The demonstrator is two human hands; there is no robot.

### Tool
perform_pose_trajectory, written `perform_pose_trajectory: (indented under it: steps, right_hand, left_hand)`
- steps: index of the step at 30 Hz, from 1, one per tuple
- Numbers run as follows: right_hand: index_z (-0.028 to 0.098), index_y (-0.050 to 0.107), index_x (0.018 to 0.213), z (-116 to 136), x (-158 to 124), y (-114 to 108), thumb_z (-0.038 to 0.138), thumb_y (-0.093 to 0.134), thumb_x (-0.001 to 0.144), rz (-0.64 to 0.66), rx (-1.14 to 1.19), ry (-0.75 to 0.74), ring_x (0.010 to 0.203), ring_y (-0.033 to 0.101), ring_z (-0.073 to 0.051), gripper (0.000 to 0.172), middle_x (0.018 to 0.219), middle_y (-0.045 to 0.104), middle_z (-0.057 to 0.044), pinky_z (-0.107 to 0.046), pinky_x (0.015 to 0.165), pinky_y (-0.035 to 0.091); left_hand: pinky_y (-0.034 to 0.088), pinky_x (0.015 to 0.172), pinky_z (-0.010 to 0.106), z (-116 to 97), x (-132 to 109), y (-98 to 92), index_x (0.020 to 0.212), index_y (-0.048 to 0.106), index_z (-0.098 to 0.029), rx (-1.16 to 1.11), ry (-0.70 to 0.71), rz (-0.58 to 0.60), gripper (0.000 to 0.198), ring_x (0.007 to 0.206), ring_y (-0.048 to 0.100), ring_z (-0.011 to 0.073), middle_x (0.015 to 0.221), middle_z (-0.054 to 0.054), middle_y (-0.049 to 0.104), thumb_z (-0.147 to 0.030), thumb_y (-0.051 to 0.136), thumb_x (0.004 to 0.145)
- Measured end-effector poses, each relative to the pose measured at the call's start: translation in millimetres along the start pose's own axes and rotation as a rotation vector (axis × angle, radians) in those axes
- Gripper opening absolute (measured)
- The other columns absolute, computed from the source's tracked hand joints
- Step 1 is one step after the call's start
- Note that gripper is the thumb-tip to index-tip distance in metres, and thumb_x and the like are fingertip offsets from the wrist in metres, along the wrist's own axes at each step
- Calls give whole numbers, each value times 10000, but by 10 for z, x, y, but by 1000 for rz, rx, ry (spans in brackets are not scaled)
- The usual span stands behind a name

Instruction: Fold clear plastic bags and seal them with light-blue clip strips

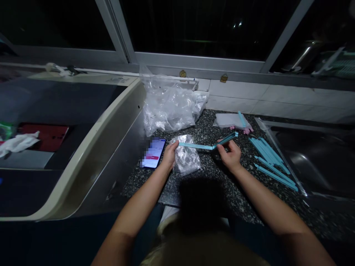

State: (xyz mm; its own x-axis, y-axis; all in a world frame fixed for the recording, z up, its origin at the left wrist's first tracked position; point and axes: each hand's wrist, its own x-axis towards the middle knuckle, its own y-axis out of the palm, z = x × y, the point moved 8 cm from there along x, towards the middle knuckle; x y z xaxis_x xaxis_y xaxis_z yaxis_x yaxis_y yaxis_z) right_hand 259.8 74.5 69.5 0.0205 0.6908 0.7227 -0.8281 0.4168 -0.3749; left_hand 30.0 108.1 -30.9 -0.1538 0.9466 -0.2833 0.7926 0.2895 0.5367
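Note:
Between my two hands is a long, light-blue plastic bag sealing clip [195,146], bent apart at a joint near my right hand. My left hand [169,155] pinches its left end. Thumb and fingers of my right hand [230,154] are closed on the other arm, which slants up to the right. Below the left part of the clip, a small crumpled clear plastic bag [186,159] lies on the counter, close to my left fingers. Several similar light-blue clips [267,154] lie in a loose pile to the right of my right hand.
A lit phone [153,153] lies left of my left hand, beside a large beige-and-grey appliance [111,147]. Large clear plastic bags [172,107] are heaped behind. Toward the wall lies a packet [231,120] with pink pieces and a blue strip. A metal sink [318,155] borders the speckled counter.

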Motion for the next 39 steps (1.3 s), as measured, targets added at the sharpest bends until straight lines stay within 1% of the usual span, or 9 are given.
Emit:
perform_pose_trajectory:
  steps: [7, 11, 17, 20, 23, 25, 29, 35, 39]
  right_hand:
    - [193, 615, 806, -146, -25, -28, 351, 537, 772, -60, 47, 67, 705, 618, -171, 180, 777, 664, -44, -312, 664, 506]
    - [189, 620, 825, -221, -41, -27, 350, 541, 773, -70, 96, 118, 728, 626, -184, 187, 814, 672, -63, -335, 686, 511]
    - [183, 602, 837, -341, -48, -16, 409, 566, 742, -111, 199, 251, 628, 597, -161, 248, 786, 661, -59, -303, 577, 499]
    - [186, 578, 825, -394, -46, 33, 443, 571, 729, -89, 300, 339, 525, 559, -136, 274, 702, 638, -32, -274, 487, 473]
    - [195, 548, 807, -439, -48, 103, 466, 563, 726, -52, 418, 374, 484, 547, -132, 284, 626, 608, -6, -264, 454, 459]
    - [199, 530, 806, -480, -58, 150, 466, 557, 729, -29, 480, 382, 463, 538, -130, 280, 586, 589, 8, -261, 446, 450]
    - [201, 521, 825, -531, -75, 207, 454, 536, 741, 12, 532, 383, 473, 537, -128, 267, 598, 585, 12, -257, 448, 445]
    - [190, 573, 809, -431, -52, 195, 403, 564, 730, 84, 333, 309, 507, 519, -115, 228, 664, 584, -4, -253, 472, 445]
    - [194, 601, 794, -337, -40, 221, 361, 594, 712, 115, 213, 201, 661, 572, -146, 186, 765, 615, -29, -288, 596, 489]
  left_hand:
    - [499, 632, 281, -35, -1, -10, 635, 619, -140, -32, -5, -22, 255, 645, 644, 211, 534, 13, 638, -299, 753, 489]
    - [514, 647, 295, -61, 12, -25, 631, 614, -148, -31, 8, -31, 189, 689, 652, 225, 548, 17, 647, -269, 721, 532]
    - [520, 660, 306, -17, 94, -116, 667, 610, -132, -45, -24, -69, 158, 650, 651, 210, 548, 28, 639, -250, 674, 583]
    - [521, 643, 299, 22, 113, -138, 661, 600, -128, -65, -69, -79, 135, 609, 646, 196, 524, 23, 628, -243, 646, 610]
    - [520, 631, 287, 62, 118, -139, 654, 596, -119, -82, -118, -80, 135, 579, 640, 185, 497, 17, 614, -249, 626, 631]
    - [521, 631, 289, 70, 123, -133, 660, 596, -116, -85, -121, -69, 149, 576, 639, 185, 495, 14, 613, -258, 629, 628]
    - [521, 646, 300, 7, 113, -127, 669, 602, -127, -45, -40, -66, 148, 628, 648, 202, 530, 19, 634, -251, 650, 605]
    - [511, 675, 314, -79, 39, -45, 630, 607, -130, 10, 13, -33, 212, 721, 650, 240, 558, 42, 647, -292, 710, 539]
    - [502, 653, 294, -74, 37, -44, 619, 611, -135, 21, 23, -28, 254, 697, 646, 228, 535, 27, 634, -317, 737, 495]
